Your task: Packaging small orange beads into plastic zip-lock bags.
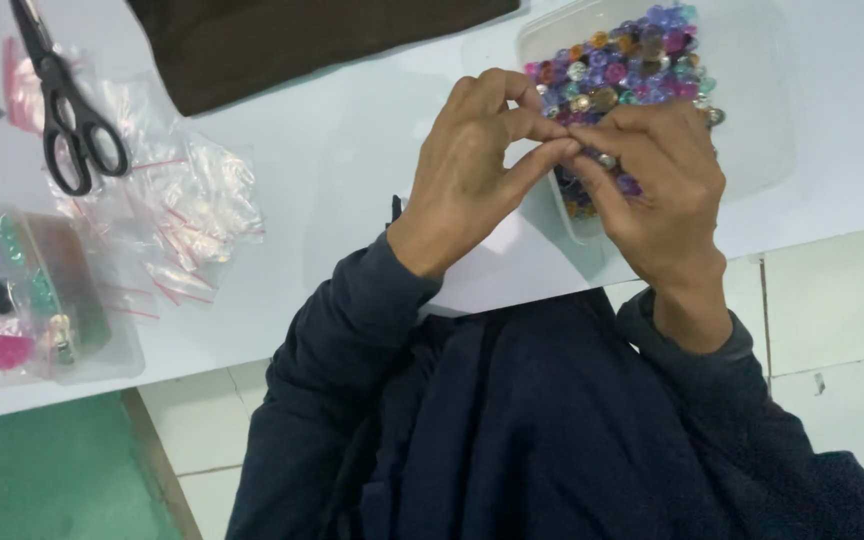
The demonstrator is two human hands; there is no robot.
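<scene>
My left hand [472, 165] and my right hand [662, 195] meet fingertip to fingertip above a white table [352, 160]. Their thumbs and forefingers pinch something very small between them, near a silver bead [607, 160]; what the left fingers hold is too small to make out. Right behind the hands lies a clear plastic tray [752, 110] filled with several round beads [632, 60] in purple, pink, blue and amber. Dark blue sleeves cover both forearms.
Black scissors [67, 110] lie at the far left on small clear zip bags [182, 200]. A clear plastic box [37, 295] with pink and green bits sits at the left edge. A dark brown cloth [292, 40] lies at the top. White floor tiles [832, 330] show below.
</scene>
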